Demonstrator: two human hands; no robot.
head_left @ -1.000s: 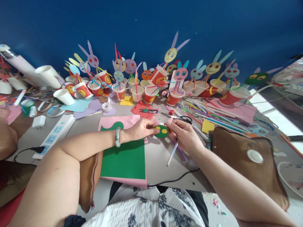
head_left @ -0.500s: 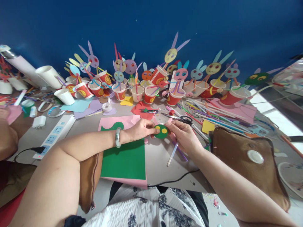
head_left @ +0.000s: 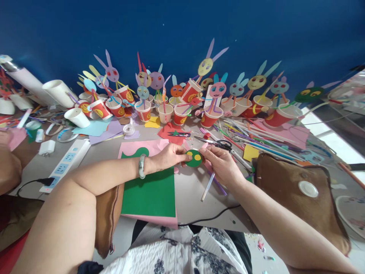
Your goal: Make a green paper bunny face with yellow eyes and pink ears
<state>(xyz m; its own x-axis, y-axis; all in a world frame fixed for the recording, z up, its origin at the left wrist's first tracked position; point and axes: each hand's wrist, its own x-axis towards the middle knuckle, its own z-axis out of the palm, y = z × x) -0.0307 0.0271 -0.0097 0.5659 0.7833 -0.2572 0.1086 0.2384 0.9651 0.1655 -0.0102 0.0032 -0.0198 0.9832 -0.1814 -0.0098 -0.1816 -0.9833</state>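
Between my hands is a green paper disc (head_left: 194, 162) with two yellow round spots on it and pink pieces sticking up from its upper edge. My left hand (head_left: 172, 156) pinches its left side, with a bangle on that wrist. On the right side my right hand (head_left: 219, 161) grips the disc by its edge. Beneath my left forearm lies a sheet of green paper (head_left: 151, 194) on top of pink paper (head_left: 125, 146); a curve is cut from its upper edge. A clear straw (head_left: 207, 187) and a purple straw (head_left: 220, 185) rest below my right hand.
Scissors (head_left: 224, 144) lie just beyond my hands, with several loose straws (head_left: 265, 140) to the right. Paper cups (head_left: 209, 118) bearing paper rabbit faces line the blue wall. A brown cushion (head_left: 285, 182) lies at right, a power strip (head_left: 66, 163) at left. Another person's arm (head_left: 10, 167) shows far left.
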